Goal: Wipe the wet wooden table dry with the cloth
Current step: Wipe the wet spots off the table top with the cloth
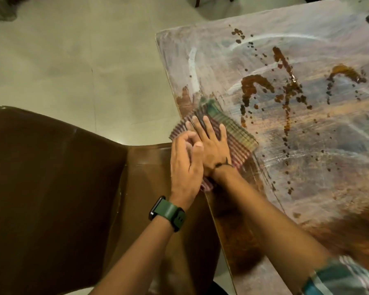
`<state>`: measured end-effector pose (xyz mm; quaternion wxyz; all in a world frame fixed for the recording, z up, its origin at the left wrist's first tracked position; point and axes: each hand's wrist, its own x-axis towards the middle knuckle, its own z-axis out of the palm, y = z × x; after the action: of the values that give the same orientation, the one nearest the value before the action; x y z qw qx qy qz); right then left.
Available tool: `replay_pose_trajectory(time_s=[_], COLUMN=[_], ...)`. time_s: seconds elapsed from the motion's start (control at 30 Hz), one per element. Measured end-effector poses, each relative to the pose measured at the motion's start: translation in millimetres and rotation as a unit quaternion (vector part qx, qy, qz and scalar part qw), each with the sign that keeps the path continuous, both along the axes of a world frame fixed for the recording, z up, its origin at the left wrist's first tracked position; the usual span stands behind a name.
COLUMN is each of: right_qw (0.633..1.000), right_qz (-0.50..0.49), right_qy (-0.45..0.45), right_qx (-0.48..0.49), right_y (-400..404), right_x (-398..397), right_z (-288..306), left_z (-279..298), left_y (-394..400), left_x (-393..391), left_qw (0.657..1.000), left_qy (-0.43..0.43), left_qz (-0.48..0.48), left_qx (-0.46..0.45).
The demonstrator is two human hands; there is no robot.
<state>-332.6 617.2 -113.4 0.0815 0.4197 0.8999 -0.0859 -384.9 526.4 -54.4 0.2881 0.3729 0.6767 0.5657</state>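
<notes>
On a pale tiled floor (73, 60) sits the wooden table (307, 145), top streaky w/ wet smears and brown puddles (254, 86) + droplets across the middle. Brown chair (51, 188) is pushed right up to the near edge, kinda in the way. Striped cloth (232, 133) lies at the table's left edge, overhanging a bit. Right hand (209, 145) pressed flat on it, fingers spread, not gripping. Left hand (185, 165), green watch (168, 211) on wrist, loosely curled beside it, touching the cloth edge.
</notes>
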Motion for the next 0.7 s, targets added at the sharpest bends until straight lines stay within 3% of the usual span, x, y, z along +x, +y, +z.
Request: replay_pose_trajectory(time_s=[0.17,0.27,0.6,0.7], right_qw=[0.999,1.0,0.996,0.996], right_qz=[-0.019,-0.004,-0.076,-0.085], right_qy=[0.032,0.014,0.035,0.032], right_qx=[0.02,0.025,0.026,0.02], right_y=[-111,-120,80,89], right_x=[100,114,17,7], right_z=[3,5,-3,-1], left_z=[-6,-12,-33,-28], left_y=[12,16,10,4], left_x=[-3,0,11,17], left_qw=[1.0,0.999,1.0,0.999], left_qy=[0.004,-0.01,-0.003,0.011], left_qz=[0.02,0.018,-0.009,-0.023], left_qx=[-0.02,-0.029,-0.017,-0.021])
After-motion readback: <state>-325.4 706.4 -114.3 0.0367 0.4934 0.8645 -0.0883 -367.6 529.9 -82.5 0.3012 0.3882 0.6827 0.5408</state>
